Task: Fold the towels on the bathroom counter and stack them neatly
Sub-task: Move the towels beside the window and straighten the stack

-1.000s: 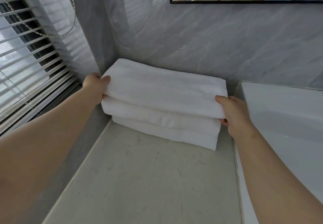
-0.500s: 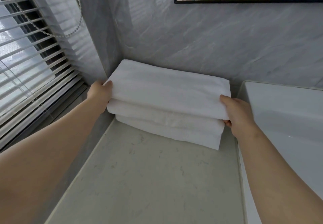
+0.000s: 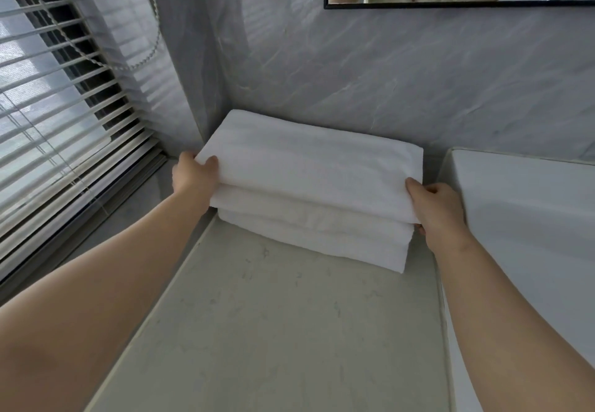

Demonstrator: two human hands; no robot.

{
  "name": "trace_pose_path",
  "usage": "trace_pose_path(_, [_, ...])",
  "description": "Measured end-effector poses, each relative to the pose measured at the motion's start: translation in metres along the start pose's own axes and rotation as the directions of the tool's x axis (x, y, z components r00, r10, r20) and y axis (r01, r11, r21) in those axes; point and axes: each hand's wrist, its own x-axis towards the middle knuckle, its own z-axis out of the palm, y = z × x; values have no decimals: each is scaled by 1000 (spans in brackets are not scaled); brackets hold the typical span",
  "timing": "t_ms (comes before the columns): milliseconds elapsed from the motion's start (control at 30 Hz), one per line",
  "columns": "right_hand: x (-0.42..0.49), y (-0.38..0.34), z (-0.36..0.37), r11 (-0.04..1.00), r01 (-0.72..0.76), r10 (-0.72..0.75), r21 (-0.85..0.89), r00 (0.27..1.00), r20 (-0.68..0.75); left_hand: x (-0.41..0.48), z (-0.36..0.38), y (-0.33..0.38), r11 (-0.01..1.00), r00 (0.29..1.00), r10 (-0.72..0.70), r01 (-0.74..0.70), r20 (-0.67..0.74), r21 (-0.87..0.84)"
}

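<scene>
Left hand (image 3: 193,180) slid thumb onto top white towel (image 3: 309,167), pinching | right hand (image 3: 434,209) pinched nearest end | needed edges squared over towel stack (image 3: 322,234) beneath hands

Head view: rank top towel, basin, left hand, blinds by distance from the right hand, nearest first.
1. top towel: gripped by the right hand at its right end.
2. basin: just to the right of that hand.
3. left hand: at the towel's opposite, left end, gripping it.
4. blinds: far left, beyond the left hand.
</scene>
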Motion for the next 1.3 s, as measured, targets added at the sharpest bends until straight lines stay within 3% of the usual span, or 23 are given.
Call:
trace_pose_path(233, [-15, -3, -3, 961, 242, -256, -131, 961, -104, -22, -4, 5, 992, 995, 94, -96, 24, 83])
trace_pose_path(367, [-32, -9, -3, 854, 370, -432, -367, 896, -102, -38, -9, 7, 982, 986, 149, -157, 75, 106])
trace_pose_path(500, [-56, -22, 1, 733, 482, -544, -480, 839, 12, -62, -17, 10, 959, 968, 219, -236, 118, 154])
trace_pose_path(800, [-114, -31, 0, 615, 532, -484, -582, 838, 253, -134, -39, 9, 788, 809, 512, -576, 291, 217])
trace_pose_path(1000, [-150, -30, -8, 557, 568, -492, -607, 814, 310, -175, -57, 9, 700, 738, 567, -666, 364, 260])
trace_pose_path(1300, [-176, -23, -55, 547, 532, -459, -646, 836, 301, -219, -55, 27, 626, 663, 640, -743, 388, 236])
